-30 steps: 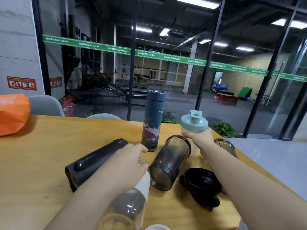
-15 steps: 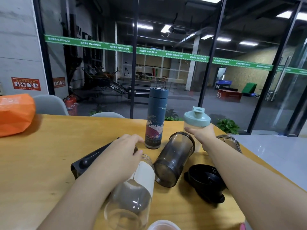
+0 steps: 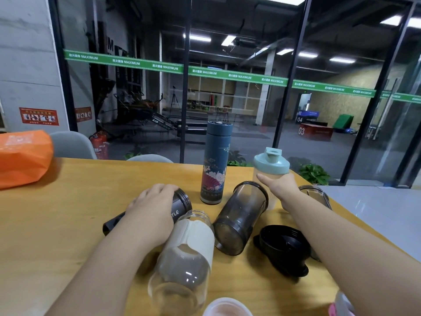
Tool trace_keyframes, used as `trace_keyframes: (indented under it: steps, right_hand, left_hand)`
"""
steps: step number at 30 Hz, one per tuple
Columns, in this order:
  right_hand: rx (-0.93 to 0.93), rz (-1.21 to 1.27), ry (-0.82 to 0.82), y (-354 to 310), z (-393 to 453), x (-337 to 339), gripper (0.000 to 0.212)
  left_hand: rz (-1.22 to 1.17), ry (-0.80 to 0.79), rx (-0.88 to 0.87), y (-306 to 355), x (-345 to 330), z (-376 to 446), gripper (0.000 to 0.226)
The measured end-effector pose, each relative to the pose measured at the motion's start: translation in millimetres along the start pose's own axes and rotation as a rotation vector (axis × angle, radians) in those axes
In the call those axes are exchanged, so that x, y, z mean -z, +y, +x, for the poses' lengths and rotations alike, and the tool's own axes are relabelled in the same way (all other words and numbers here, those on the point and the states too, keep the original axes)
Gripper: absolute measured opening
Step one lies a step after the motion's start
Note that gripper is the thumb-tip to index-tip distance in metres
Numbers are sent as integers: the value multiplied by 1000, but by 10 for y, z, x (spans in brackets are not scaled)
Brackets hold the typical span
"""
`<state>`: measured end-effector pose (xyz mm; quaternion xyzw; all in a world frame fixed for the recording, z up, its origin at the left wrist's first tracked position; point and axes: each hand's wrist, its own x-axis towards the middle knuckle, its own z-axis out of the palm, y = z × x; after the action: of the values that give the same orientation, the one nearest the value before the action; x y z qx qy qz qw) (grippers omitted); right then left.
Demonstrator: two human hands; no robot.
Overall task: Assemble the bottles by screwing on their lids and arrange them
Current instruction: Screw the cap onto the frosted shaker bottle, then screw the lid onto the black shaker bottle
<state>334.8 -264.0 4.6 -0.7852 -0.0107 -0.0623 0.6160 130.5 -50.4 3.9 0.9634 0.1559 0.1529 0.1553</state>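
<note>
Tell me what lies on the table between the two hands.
In the head view, between the left hand and the right hand lies a smoky grey bottle on its side, lidless; the blue flask stands upright just behind.

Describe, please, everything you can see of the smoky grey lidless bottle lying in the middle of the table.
The smoky grey bottle is a translucent, plastic-looking cylinder lying on its side on the wooden table, open mouth toward the far edge, flat base toward the camera. It has no lid; a darker rim rings the mouth. It lies between the clear bottle with the white sleeve and the black lid, close to both, though contact is unclear. The right hand sits just past its mouth, holding the mint-lidded shaker instead.
</note>
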Motion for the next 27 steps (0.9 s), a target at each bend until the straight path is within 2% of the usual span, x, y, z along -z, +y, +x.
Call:
trace_keyframes:
  steps: [8,13,15,17,20,22,27]
  right_hand:
    - [17,-126,-91,-165,-348,163,45]
    - [60,-217,-163,-278,-661,246,30]
    - [87,-246,-210,-300,-792,281,30]
    - [106,-325,-242,-313,-912,301,37]
    - [90,-541,-288,-270,-989,313,81]
    - [69,-729,-344,-245,-1031,314,98]
    - [64,-999,-428,-199,-1150,349,105]
  left_hand:
    - [182,-125,92,-88,-71,-13,73]
    - [279,-83,138,-132,-140,-15,84]
    - [301,-60,155,-140,-153,-16,88]
    - [301,-44,158,-151,-151,-9,88]
    - [275,-31,148,-168,-127,-21,84]
    - [224,-43,163,-174,-91,-31,86]
    - [95,9,207,-173,32,-27,86]
